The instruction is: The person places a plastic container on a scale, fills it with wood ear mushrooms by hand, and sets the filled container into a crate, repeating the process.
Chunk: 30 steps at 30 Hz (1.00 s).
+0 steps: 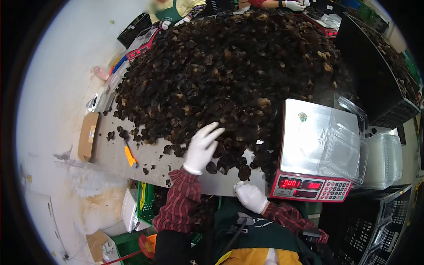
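Right hand (251, 197) curls loosely by the edge of the table (216, 185); I cannot tell whether it holds anything. Beyond, the left hand (202, 149), spread and empty, is over the near fringe of the dark fungus heap (212, 66).

Head-worn view — forward and down, near the table (110, 154).

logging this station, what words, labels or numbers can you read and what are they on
"-0.00" on the scale, left display
"0.00", it seems, on its right display
Too small or blurred: keypad, round sticker, pan lettering, box label, apron print, far scale's display.
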### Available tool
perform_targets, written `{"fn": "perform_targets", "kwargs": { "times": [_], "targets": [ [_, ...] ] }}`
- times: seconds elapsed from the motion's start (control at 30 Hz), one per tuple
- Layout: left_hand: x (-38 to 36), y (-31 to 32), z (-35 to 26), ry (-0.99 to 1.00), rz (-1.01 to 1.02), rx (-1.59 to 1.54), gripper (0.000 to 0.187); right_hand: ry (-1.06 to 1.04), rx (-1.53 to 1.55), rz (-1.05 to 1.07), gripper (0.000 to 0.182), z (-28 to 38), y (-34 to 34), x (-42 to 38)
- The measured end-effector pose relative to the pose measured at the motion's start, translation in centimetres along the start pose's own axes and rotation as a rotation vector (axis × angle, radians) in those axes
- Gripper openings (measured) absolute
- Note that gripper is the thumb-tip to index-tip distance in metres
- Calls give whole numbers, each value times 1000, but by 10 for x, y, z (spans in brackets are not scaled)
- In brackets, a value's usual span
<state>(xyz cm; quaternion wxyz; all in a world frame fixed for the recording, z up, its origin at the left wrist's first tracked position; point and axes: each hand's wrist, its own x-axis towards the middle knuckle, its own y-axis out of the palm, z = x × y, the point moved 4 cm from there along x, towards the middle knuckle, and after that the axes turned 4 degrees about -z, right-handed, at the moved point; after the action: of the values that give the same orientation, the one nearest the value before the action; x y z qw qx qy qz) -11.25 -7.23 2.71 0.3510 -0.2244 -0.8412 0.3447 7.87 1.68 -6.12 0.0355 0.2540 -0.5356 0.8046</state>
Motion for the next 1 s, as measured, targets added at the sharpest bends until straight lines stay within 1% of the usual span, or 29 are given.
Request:
{"fn": "perform_targets", "kwargs": {
  "times": [0.03, 0.1, 0.17, 0.2, 0.23, 0.33, 0.43, 0.5, 0.57, 0.6, 0.67, 0.7, 0.73, 0.77, 0.8, 0.83, 0.9, 0.97, 1.0],
  "targets": [
    [-15, -11, 11, -82, -84, 65, 36, -4, 7, -1, 15, 0, 0, 0],
    [-49, -20, 24, -173, -178, 123, 26, -3, -24, 37, 14, 0, 0, 1],
    [-78, -11, 14, -133, -214, 126, 19, 11, 27, 30, 14, 1, -1, 2],
    [-90, 1, 6, -136, -186, 122, 19, 10, 24, 16, 14, 2, -3, 3],
    [-99, 12, -3, -75, -128, 168, 23, 8, 18, 1, 14, 1, -5, 4],
    [-106, 45, -31, -28, -50, 270, 29, 3, 32, -49, 14, 0, 1, 0],
    [-114, 61, -35, 31, -3, 255, 30, -8, -11, -35, 14, 0, 5, -3],
    [-97, 52, -43, 64, -96, 153, 31, -11, -41, -31, 14, 1, 3, -2],
    [-73, 51, -44, 46, -148, 123, 31, -18, -68, -23, 14, 2, 3, -1],
    [-58, 51, -43, 67, -211, 139, 31, -18, -76, -17, 14, 2, 4, -2],
    [-24, 57, -39, 17, -211, 209, 33, -20, -87, -13, 14, 1, 6, -2],
    [-9, 61, -42, 1, -202, 252, 33, 1, -23, -35, 13, 0, 5, -2],
    [-5, 80, -32, 13, -110, 259, 31, 17, 42, -56, 13, 0, 5, -2],
    [-3, 101, -23, 21, -21, 266, 28, 5, 45, -52, 13, -1, 6, -3],
    [-1, 102, -38, 53, -19, 278, 22, -23, 58, -62, 13, -2, 6, -6],
    [-2, 105, -45, 64, -29, 223, 22, -49, 73, -70, 12, -3, 8, -9],
    [-7, 99, -67, 58, -139, 177, 22, -45, 134, -72, 13, -7, 21, -21],
    [-17, 97, -76, 90, -207, 22, 23, -124, 103, 6, 16, -7, 29, -28],
    [-21, 98, -76, 84, -193, -24, 23, -129, 153, -64, 17, -6, 23, -24]
  ]
}}
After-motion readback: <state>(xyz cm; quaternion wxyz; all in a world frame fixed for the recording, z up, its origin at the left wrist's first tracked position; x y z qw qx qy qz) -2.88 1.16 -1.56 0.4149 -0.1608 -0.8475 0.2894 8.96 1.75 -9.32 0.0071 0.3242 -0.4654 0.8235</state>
